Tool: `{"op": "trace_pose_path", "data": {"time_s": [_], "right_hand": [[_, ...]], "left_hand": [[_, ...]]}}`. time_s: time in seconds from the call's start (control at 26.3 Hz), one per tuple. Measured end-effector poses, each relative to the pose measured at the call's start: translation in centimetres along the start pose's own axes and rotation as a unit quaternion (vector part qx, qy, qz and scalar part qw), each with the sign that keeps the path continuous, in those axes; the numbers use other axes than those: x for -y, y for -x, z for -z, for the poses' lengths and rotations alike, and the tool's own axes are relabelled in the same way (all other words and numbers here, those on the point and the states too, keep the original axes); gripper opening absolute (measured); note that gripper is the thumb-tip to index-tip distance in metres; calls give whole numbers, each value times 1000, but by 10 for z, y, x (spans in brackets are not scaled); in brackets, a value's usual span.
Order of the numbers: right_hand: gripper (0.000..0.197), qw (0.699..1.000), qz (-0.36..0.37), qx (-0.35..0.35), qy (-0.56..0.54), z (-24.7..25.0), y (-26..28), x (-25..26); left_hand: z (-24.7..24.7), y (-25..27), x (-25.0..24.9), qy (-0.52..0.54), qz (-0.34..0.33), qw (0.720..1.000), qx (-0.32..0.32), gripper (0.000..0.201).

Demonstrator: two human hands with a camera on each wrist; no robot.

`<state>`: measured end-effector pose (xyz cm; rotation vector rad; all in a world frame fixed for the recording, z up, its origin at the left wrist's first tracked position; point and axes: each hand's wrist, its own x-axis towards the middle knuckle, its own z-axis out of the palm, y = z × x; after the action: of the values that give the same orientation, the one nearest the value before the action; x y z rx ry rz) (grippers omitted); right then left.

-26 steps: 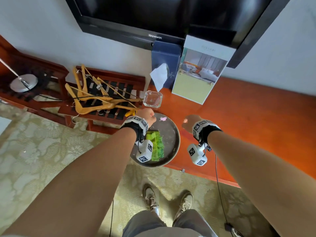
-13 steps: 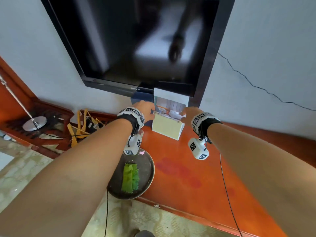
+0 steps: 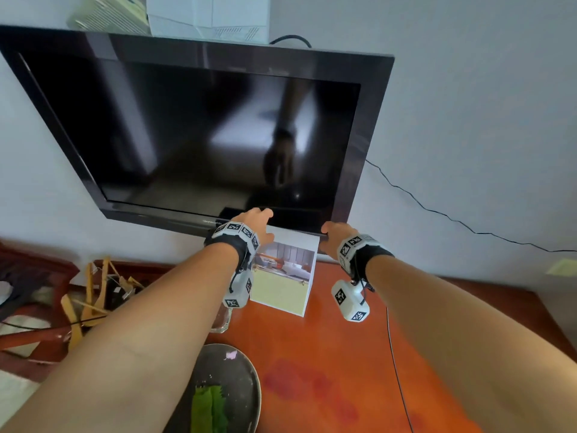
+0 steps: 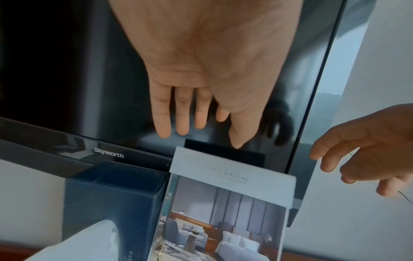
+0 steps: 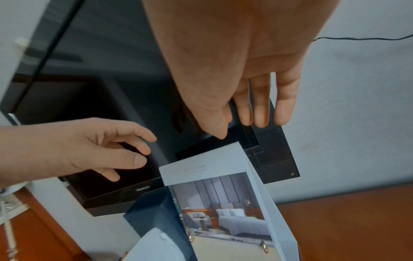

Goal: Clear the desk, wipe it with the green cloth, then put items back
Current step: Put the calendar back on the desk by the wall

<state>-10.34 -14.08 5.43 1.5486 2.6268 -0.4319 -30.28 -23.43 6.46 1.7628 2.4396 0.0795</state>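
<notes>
Both my left hand (image 3: 254, 225) and right hand (image 3: 334, 234) are open, empty, flanking the brochure stand's (image 3: 282, 273) top on the desk (image 3: 343, 354). I'd grip both edges, lift straight, avoiding the TV (image 3: 199, 135). Green cloth (image 3: 209, 410) sits on the tray (image 3: 246, 379).

A black flat-screen television (image 3: 199, 132) was mounted on the pale wall (image 3: 468, 120), switched off, with a white box (image 3: 207, 17) resting on its top edge. A thin black cable (image 3: 437, 210) ran across the wall to its right. Wooden hangers (image 3: 90, 295) lay heaped on a slatted wooden rack (image 3: 34, 335) left of the desk.
</notes>
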Motion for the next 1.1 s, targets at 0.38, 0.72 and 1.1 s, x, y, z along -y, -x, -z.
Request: {"op": "trace_pose_path", "data": {"time_s": [0.38,0.72,1.1], "right_hand": [[51,994,-73,65,-42,-40,-49,20],[37,973,-162,-7,-162,-56,-51,17],[31,954,-202,-68,-211,19,-1,-37]], "left_hand": [[-55,-69,41,41,-66,990,115,63],[-65,-69,38,77,-84,991,76,35],[1,-45,-36,163,-153,974,-31,16]]}}
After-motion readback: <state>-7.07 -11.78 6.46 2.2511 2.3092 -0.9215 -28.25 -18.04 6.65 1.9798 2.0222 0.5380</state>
